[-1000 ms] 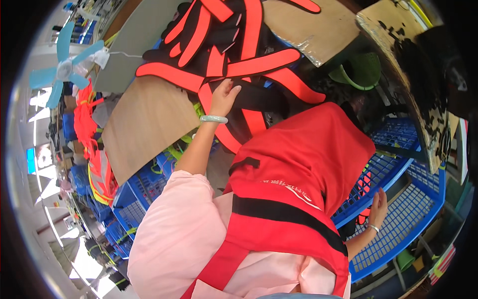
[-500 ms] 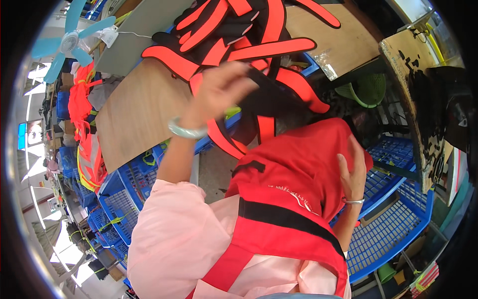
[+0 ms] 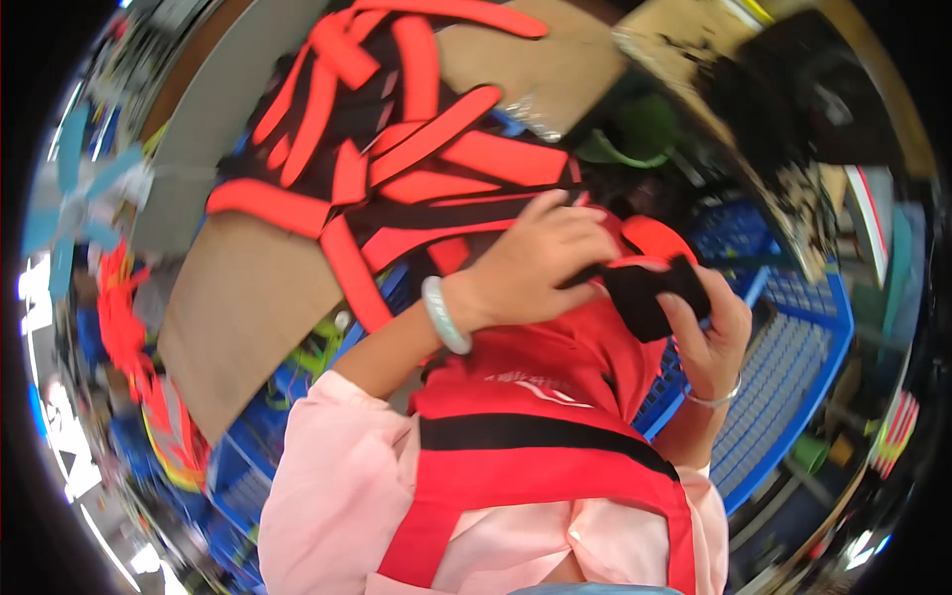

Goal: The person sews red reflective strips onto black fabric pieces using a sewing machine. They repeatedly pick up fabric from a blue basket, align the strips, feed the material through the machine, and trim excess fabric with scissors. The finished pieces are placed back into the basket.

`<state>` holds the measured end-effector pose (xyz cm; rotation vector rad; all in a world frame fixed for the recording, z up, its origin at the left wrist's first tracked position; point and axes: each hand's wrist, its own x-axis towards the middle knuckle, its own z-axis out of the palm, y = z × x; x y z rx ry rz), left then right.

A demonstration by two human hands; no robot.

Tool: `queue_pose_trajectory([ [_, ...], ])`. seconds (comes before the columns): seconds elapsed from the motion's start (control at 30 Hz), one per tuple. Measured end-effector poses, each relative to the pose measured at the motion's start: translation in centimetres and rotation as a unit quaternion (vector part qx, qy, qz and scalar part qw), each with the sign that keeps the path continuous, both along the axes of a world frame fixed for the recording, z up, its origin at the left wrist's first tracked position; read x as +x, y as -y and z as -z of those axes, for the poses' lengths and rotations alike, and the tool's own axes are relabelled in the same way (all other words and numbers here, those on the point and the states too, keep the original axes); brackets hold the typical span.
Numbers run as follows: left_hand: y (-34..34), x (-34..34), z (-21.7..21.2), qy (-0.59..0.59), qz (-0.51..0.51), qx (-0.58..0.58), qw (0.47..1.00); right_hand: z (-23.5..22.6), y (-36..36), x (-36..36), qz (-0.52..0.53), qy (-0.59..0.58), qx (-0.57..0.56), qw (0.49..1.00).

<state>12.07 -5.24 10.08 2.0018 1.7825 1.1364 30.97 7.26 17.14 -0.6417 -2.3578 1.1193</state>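
Over my lap, my right hand [image 3: 716, 332] pinches a black strap with bright orange facing [image 3: 650, 297], its thumb pressed on the black side. My left hand [image 3: 543, 260], with a pale bangle at the wrist, closes its fingers on the strap's left end; motion blurs the fingertips and partly hides the grip. Beyond my hands lies a tangled pile of similar orange-and-black straps [image 3: 402, 159], some reaching close to my left hand. Under the held strap spreads my red apron [image 3: 506, 387] with its black band.
A bare wooden board [image 3: 248, 307] lies at left, below the pile. Blue plastic crates [image 3: 793, 367] stand at right, near a green basket [image 3: 635, 134]. A worn wooden table edge [image 3: 734, 139] rises at far right. A blue fan [image 3: 74, 208] is at far left.
My left hand has come from over the pile, right and down to the strap. My right hand has left the apron and now holds the strap. The whole view has turned.
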Motion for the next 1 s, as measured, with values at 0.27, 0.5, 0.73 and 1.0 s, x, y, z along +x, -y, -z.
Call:
queue_pose_trajectory([
  [0.27,-8.9,1.3,-8.9,0.226,0.190,-0.064,0.953,-5.3,-7.2,4.5,0.070,-0.043,-0.057,0.995],
  [0.5,-17.8,2.9,-8.1,0.349,0.195,-0.158,0.903,-5.6,-13.8,6.0,0.082,-0.015,-0.048,0.995],
  [0.73,-23.3,3.1,-8.7,0.408,0.114,-0.102,0.900,-4.0,-18.5,5.1,0.059,0.030,0.080,0.995],
  [1.0,-27.0,1.8,-8.9,0.458,0.104,-0.166,0.867,-4.3,-21.8,4.2,0.049,0.033,0.048,0.997],
])
